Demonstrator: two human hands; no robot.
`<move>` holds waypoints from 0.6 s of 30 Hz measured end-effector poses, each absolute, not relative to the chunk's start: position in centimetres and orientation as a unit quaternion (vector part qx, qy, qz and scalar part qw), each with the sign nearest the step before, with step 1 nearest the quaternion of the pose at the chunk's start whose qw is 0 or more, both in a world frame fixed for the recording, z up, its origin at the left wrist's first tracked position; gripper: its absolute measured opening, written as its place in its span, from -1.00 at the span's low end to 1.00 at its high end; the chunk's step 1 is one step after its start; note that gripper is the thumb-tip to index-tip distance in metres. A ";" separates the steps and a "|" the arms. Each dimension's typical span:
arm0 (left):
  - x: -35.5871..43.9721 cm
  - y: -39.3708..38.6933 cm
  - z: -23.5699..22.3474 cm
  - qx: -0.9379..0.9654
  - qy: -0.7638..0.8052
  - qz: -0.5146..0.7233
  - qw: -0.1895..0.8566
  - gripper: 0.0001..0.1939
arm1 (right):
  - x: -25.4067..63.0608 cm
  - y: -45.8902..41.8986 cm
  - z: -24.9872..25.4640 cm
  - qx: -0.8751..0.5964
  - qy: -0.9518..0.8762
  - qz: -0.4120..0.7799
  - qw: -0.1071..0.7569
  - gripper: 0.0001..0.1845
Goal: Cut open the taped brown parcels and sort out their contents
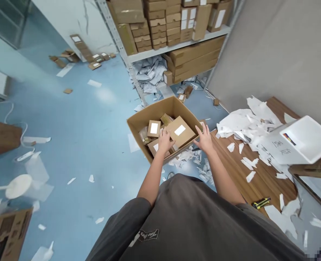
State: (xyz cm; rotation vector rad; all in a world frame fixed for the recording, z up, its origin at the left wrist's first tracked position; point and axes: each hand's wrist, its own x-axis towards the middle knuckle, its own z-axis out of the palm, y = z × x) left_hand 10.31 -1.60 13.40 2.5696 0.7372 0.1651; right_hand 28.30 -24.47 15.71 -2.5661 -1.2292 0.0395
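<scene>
A large open cardboard carton (138,131) in front of me holds several smaller cardboard boxes. Among them are a wide flat box (187,136) with a white label and a small labelled box (150,131) to its left. My left hand (165,143) reaches over the carton's near side, fingers spread and against the boxes inside; its exact contact is partly hidden. At the carton's right corner, my right hand (205,140) lies by the rim with its fingers stretched out. Whether it bears any of the carton's weight, I cannot tell.
Ahead stands a metal shelf (138,56) stacked with boxes. On the right, a wooden board (231,159) carries torn paper, a white bin (285,141) and a yellow-black utility knife (261,203). Paper scraps litter the blue floor (90,123). A white stool (19,186) is at left.
</scene>
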 end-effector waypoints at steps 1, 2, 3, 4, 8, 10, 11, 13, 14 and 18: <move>9.7 -0.8 12.9 0.928 0.284 0.063 0.234 -0.15 | 28.5 -22.9 15.4 -0.888 -0.438 0.027 0.139 0.13; 9.3 -0.2 12.4 0.922 0.297 0.063 0.240 -0.14 | 28.7 -21.6 14.9 -0.884 -0.447 0.042 0.130 0.15; 9.0 0.2 11.8 0.916 0.310 0.058 0.247 -0.12 | 29.0 -20.6 14.4 -0.881 -0.455 0.055 0.121 0.17; 8.9 0.3 11.1 0.910 0.321 0.048 0.257 -0.09 | 29.4 -19.7 13.9 -0.878 -0.461 0.067 0.111 0.18; 10.4 -0.4 7.6 0.884 0.355 -0.023 0.303 0.04 | 31.9 -17.3 11.6 -0.870 -0.477 0.103 0.067 0.19; 12.1 -1.2 5.4 0.871 0.365 -0.059 0.323 0.08 | 33.8 -16.5 10.0 -0.866 -0.484 0.123 0.036 0.20; 13.1 -1.6 4.2 0.864 0.370 -0.075 0.332 0.10 | 34.9 -16.0 9.0 -0.863 -0.485 0.138 0.016 0.22; 15.3 -2.4 1.7 0.848 0.384 -0.115 0.347 0.14 | 37.1 -15.2 6.5 -0.856 -0.481 0.185 -0.035 0.25; 16.5 -2.6 0.4 0.838 0.393 -0.135 0.353 0.16 | 38.3 -14.8 5.0 -0.850 -0.479 0.212 -0.063 0.28; 21.0 -2.9 -5.6 0.800 0.431 -0.200 0.366 0.28 | 42.6 -13.0 -1.9 -0.813 -0.488 0.288 -0.137 0.44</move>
